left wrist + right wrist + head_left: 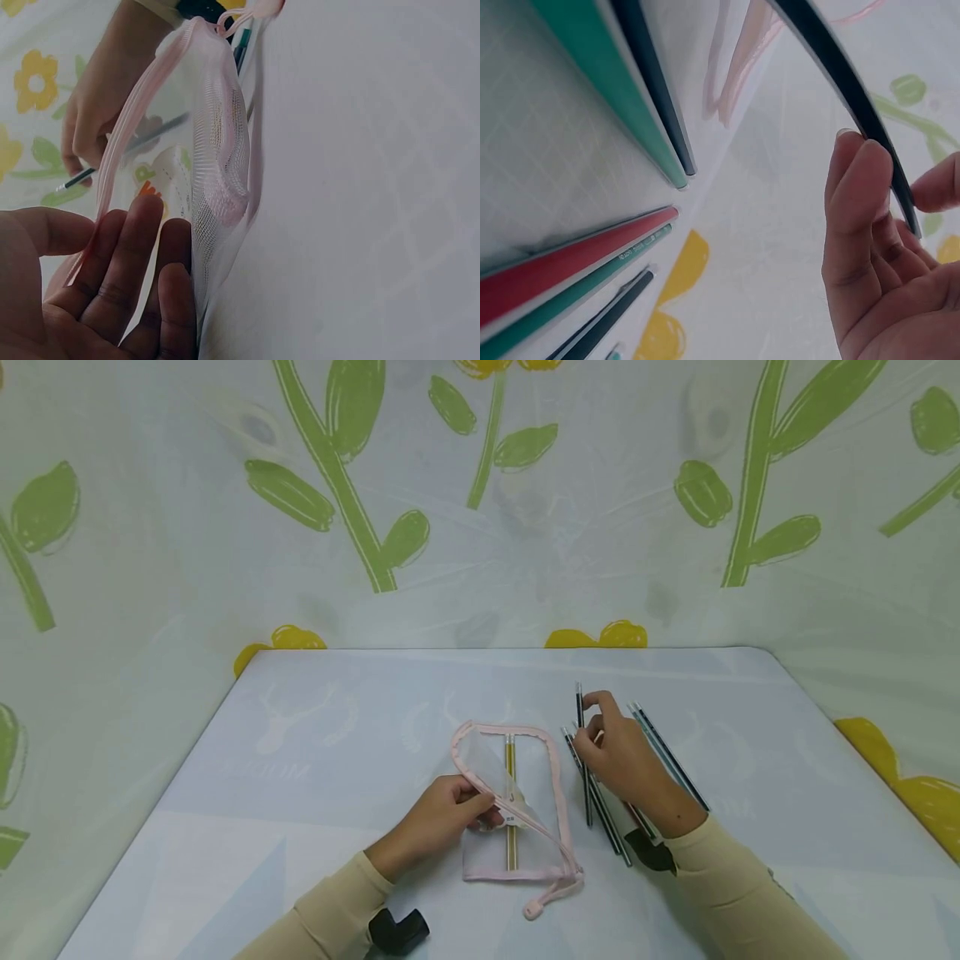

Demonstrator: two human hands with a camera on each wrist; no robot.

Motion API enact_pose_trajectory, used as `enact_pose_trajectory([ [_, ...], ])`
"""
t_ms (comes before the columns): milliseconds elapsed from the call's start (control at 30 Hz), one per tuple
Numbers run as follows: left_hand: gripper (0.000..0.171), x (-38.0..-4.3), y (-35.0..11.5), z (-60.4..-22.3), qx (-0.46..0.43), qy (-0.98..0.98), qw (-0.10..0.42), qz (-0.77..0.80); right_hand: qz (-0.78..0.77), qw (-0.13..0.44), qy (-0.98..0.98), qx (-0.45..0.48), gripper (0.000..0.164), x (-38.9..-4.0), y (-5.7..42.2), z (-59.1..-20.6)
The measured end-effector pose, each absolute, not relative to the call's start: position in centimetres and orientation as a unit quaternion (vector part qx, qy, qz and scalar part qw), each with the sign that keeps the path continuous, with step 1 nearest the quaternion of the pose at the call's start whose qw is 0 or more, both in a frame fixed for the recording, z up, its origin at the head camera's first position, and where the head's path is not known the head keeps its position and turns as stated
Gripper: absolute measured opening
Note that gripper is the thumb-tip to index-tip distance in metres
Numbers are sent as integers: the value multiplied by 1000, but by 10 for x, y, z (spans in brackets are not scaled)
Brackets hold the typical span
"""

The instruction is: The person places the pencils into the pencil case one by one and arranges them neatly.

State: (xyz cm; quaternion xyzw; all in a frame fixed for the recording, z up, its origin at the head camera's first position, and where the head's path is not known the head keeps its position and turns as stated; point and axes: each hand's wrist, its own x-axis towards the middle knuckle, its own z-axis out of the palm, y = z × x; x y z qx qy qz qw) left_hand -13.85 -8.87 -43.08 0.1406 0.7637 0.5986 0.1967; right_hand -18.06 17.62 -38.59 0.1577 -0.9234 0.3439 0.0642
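Observation:
A see-through mesh pencil pouch with pink zip edging (pixel 558 793) lies on the table, its mouth spread apart. My left hand (pixel 442 814) pinches the zip edge between thumb and fingers; in the left wrist view the other fingers sit against the mesh (pixel 217 150). Inside the pouch lies a yellow pencil (pixel 512 847), partly covered by a pale label. To the right of the pouch, my right hand (pixel 626 760) pinches a dark pencil (pixel 847 82), held raised and nearly upright in the head view. Dark pencils (pixel 611 827) lie beneath that hand.
More pencils (pixel 667 752) lie right of my right hand. The right wrist view shows a red pencil (pixel 577 259) and a green pencil (pixel 622 97) among them. A pink zip pull (pixel 532 910) hangs toward me. Flowered cloth (pixel 480 568) stands behind the table.

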Motion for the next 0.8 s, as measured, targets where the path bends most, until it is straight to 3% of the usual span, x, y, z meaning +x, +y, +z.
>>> enact_pose_trajectory([
  [533,28,-138,-89,-431,138,764,198,599,437,65,-887,132,39,-181,174,-387],
  [800,27,-139,-89,-432,141,763,197,600,454,102,-877,121,37,-182,174,-384],
])
